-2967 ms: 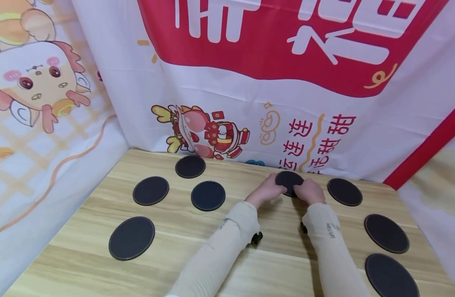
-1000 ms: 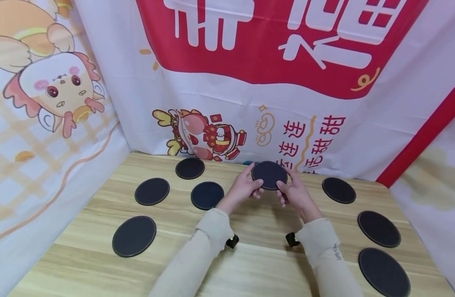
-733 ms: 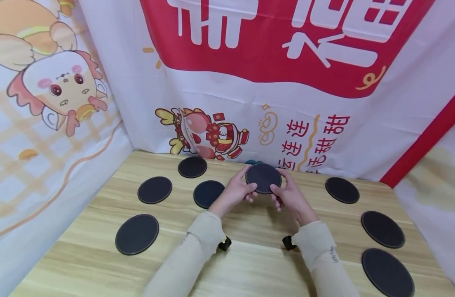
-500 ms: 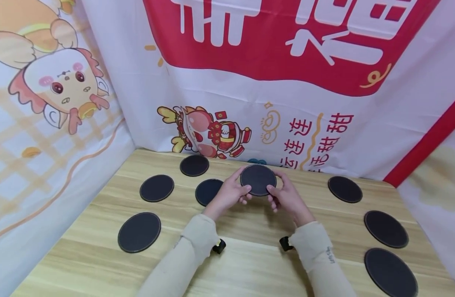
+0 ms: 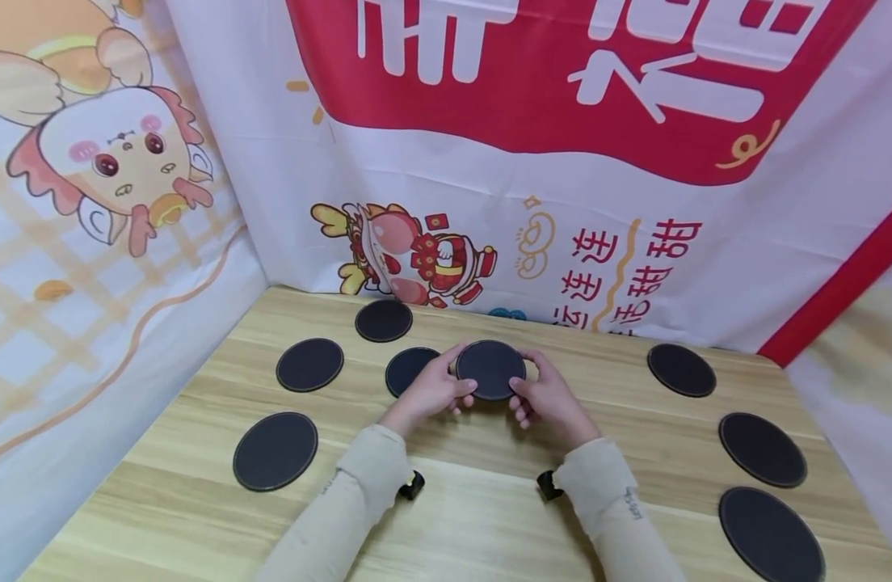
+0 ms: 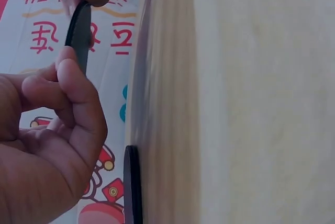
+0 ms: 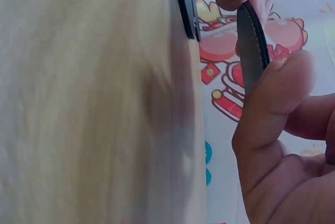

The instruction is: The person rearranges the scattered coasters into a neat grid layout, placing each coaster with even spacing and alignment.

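Observation:
A round black coaster (image 5: 491, 368) with a stitched edge is held by both hands above the wooden table (image 5: 482, 517). My left hand (image 5: 433, 388) pinches its left edge, thumb on top. At the right edge, my right hand (image 5: 551, 396) pinches it the same way. In the left wrist view the coaster (image 6: 79, 33) appears nearly edge-on between the two hands. The right wrist view shows the stitched rim of the coaster (image 7: 254, 43), apart from the tabletop. Another black coaster (image 5: 406, 368) lies just beyond my left hand, partly covered by it.
More black coasters lie flat: one at the back left (image 5: 384, 321), others at the left (image 5: 310, 364) and front left (image 5: 275, 451), and several down the right side, such as the back right coaster (image 5: 682, 370). A printed cloth (image 5: 417, 162) hangs behind the table.
Both hands have lifted the coaster off the table near its back edge. They have carried it left and toward me. The other coasters stay in place.

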Demonstrator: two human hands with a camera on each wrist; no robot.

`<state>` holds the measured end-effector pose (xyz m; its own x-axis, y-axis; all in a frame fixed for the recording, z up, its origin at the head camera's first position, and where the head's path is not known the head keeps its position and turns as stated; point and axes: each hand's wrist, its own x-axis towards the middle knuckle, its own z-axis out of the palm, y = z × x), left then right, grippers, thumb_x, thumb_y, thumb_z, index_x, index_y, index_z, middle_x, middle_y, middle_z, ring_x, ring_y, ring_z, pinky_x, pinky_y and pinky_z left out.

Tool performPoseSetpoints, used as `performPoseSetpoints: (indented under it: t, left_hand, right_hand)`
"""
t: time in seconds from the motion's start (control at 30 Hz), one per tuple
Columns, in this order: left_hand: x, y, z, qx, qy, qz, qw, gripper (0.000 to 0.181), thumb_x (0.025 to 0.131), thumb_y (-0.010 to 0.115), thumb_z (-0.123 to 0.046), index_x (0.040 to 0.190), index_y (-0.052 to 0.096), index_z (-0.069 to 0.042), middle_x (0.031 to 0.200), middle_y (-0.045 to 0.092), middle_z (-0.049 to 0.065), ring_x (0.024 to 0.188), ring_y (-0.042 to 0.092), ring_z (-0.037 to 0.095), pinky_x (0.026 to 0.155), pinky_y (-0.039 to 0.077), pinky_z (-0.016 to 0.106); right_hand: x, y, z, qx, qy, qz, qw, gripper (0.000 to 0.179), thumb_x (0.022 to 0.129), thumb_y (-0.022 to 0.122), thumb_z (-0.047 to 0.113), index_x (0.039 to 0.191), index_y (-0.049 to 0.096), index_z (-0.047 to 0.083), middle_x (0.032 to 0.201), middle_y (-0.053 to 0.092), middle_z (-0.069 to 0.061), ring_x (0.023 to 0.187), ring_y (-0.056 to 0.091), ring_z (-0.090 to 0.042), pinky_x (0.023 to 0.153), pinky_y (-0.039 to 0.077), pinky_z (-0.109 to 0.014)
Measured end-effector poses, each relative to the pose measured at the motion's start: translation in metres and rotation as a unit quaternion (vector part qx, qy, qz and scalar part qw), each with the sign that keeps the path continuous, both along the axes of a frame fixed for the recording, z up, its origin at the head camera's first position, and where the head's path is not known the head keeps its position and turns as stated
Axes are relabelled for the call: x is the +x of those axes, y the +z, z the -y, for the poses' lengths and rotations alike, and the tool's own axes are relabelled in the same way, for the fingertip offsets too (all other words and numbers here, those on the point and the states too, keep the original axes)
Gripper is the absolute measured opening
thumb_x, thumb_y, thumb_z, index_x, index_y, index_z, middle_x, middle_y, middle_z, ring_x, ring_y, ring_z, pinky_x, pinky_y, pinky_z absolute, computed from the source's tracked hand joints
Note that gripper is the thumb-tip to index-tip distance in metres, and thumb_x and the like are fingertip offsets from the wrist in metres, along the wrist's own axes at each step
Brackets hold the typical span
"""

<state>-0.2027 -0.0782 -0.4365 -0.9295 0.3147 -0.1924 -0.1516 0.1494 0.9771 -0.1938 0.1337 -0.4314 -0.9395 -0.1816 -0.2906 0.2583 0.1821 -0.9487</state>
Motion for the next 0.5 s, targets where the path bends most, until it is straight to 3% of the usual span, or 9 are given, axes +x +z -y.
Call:
performPoseSetpoints:
  t: [0.3,0.5]
  left_hand:
    - [0.0,-0.001,0.006,-0.074,0.0,-0.005,0.9973,0.077,0.097,0.065,-0.003,0.162,0.024,-0.013,0.07,0.066,0.014,0.042,0.045,0.014,0.047,0.052,0.03]
    - [-0.006,-0.004,0.005,-0.095,-0.017,0.003,0.9954,0.08,0.095,0.066,-0.001,0.162,0.023,-0.012,0.068,0.062,0.013,0.043,0.045,0.013,0.044,0.05,0.028]
  right_hand:
    - [-0.002,-0.009,0.01,-0.013,-0.006,0.034,0.9993,0.057,0.104,0.046,0.0,0.155,0.026,0.018,0.068,0.06,-0.015,0.047,0.055,-0.017,0.044,0.052,-0.031]
    - [-0.006,-0.012,0.006,-0.013,-0.009,0.045,0.9988,0.058,0.104,0.043,-0.001,0.156,0.025,0.018,0.07,0.061,-0.016,0.048,0.056,-0.018,0.045,0.053,-0.031]
